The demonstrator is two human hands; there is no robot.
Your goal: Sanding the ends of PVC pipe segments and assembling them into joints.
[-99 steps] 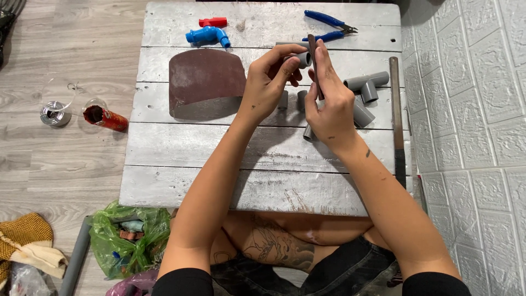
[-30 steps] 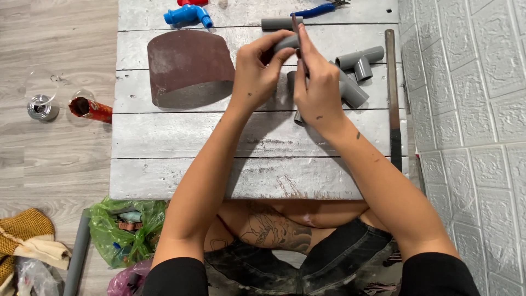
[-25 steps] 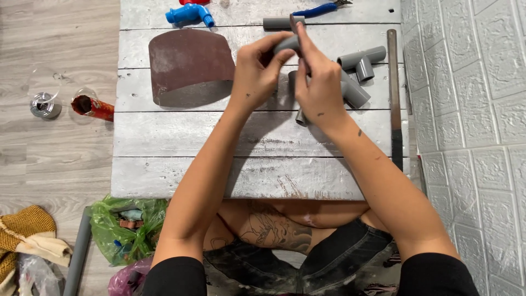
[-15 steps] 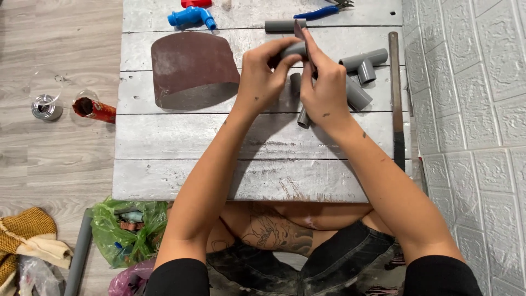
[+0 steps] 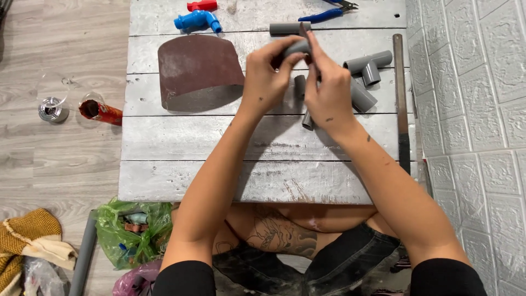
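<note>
Both my hands meet over the upper middle of a whitewashed plank table (image 5: 219,137). My left hand (image 5: 267,77) grips a short grey pipe fitting (image 5: 296,48) from the left. My right hand (image 5: 329,90) pinches a small thin dark piece (image 5: 303,30) against the top of that fitting; what the piece is I cannot tell. Under my hands lie short grey pipe pieces (image 5: 300,85), one of them poking out below my right hand (image 5: 308,120). A grey tee fitting (image 5: 368,63) lies just right of my right hand, with a grey pipe stub (image 5: 362,98) below it.
A brown sandpaper sheet (image 5: 200,71) lies left of my hands. At the far edge are a blue tap (image 5: 197,20), a red part (image 5: 201,5), a grey pipe stub (image 5: 289,27) and blue-handled pliers (image 5: 329,12). A long metal blade (image 5: 401,98) lies along the right edge by the white brick wall (image 5: 471,109). On the floor: a red tube (image 5: 101,111), a tin (image 5: 53,108), a green bag (image 5: 134,230).
My hands stay together on the grey fitting, with my right fingers shifting slightly on its top. The view has drifted, so the table sits a little differently in the picture.
</note>
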